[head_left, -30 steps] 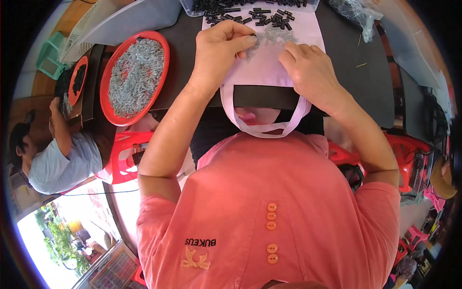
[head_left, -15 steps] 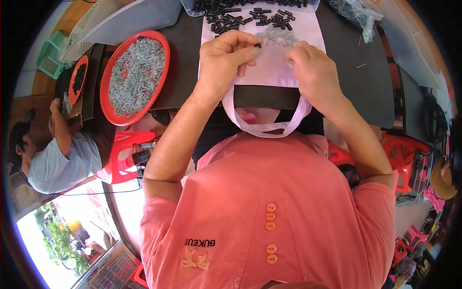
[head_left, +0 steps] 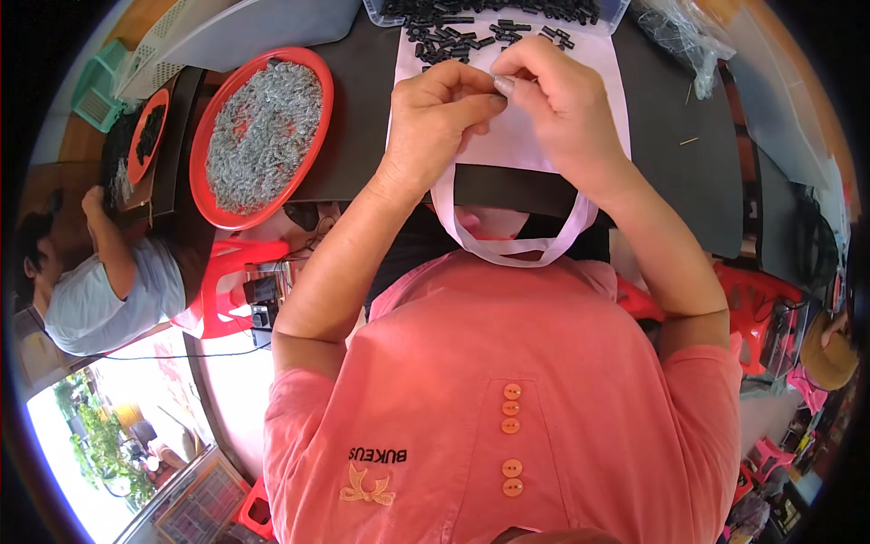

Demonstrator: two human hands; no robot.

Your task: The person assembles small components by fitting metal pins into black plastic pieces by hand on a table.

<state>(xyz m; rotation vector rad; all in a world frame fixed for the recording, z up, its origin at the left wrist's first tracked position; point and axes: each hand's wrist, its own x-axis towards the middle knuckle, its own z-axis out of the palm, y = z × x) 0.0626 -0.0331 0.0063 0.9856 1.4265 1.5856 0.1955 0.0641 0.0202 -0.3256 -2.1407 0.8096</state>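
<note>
Over a pale pink cloth bag (head_left: pixel 507 150) on the dark table, my two hands meet at the fingertips. My left hand (head_left: pixel 444 118) is closed in a pinch on a small black part (head_left: pixel 500 96), mostly covered by the fingers. Against it comes my right hand (head_left: pixel 566 113), its thumb and forefinger pressed together; whatever they hold is too small and hidden to name. Just beyond lie loose short black tube-like parts (head_left: pixel 453 41) on the bag. The small clear pieces seen there earlier are hidden behind my right hand.
A red basin (head_left: pixel 325 118) full of small silvery spring-like pieces (head_left: pixel 263 136) stands at left. A clear bin (head_left: pixel 625 14) of black parts is at the far edge. Clear plastic wrap (head_left: pixel 689 45) lies far right. Another person (head_left: pixel 113 290) sits at left beside a red plate (head_left: pixel 163 104).
My right hand has moved from the small clear pieces up and left to my left hand, and their fingertips now meet. The whole view has shifted slightly.
</note>
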